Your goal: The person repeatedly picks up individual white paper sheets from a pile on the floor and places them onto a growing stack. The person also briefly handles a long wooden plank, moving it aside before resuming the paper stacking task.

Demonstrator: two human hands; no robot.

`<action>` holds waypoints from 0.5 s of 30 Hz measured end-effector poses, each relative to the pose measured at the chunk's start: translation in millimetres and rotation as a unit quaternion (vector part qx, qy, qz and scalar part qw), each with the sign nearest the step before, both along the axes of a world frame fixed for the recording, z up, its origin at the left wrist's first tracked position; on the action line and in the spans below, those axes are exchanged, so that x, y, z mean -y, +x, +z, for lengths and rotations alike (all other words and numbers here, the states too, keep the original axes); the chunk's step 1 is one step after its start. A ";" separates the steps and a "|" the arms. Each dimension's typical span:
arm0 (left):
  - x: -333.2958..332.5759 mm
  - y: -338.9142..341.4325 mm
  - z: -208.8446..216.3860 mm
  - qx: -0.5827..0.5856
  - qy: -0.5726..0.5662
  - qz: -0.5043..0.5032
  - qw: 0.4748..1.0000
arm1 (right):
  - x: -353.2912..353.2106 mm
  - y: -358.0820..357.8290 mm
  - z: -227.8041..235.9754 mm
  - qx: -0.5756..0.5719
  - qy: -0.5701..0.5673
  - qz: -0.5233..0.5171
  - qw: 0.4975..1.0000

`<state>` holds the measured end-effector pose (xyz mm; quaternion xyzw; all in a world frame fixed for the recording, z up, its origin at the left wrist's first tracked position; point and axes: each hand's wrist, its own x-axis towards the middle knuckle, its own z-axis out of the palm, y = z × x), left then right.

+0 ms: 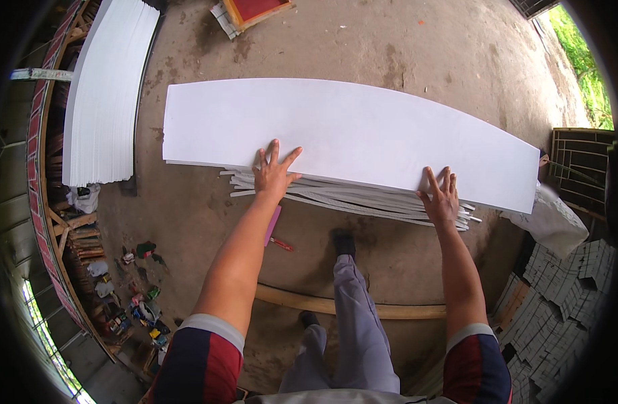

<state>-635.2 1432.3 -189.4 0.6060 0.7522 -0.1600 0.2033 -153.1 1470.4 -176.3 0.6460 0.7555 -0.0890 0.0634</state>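
Observation:
A long white board (356, 128) lies flat in front of me, with a second edge showing just under its near left side. My left hand (274, 174) rests on the board's near edge left of its middle, fingers spread and holding nothing. Farther right, my right hand (441, 196) touches the same edge with its fingers apart and nothing in them. Beneath the board, a bundle of thin white strips (362, 204) sticks out toward me; the rest of it is hidden. A tool with a red handle (282, 245) and a purple part lies by my left forearm.
A tall stack of white sheets (110, 94) stands at left. A wooden beam (403, 312) crosses the floor by my feet. Grey stacked pieces (564, 289) and a white sack (554, 222) are at right. A red-topped wooden frame (255, 8) sits far off; clutter (144, 310) lies lower left.

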 end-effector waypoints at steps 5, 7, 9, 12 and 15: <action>-1.9 9.3 31.2 -0.016 -0.027 -0.015 0.999 | 3.9 -14.1 6.2 0.010 -0.028 -0.038 0.999; 13.6 12.1 36.7 -0.034 -0.005 -0.032 0.999 | 17.4 -21.8 -5.1 0.041 -0.009 -0.038 0.998; 59.9 12.9 21.9 0.000 0.096 0.024 0.995 | 47.9 -54.7 0.5 0.014 0.021 0.007 1.000; 140.2 48.9 30.3 0.259 0.071 0.134 0.954 | 118.7 -85.2 -6.8 -0.035 0.019 0.046 0.998; 271.8 78.7 4.8 0.382 0.018 0.241 0.892 | 210.8 -126.2 -17.6 -0.052 -0.085 0.055 0.994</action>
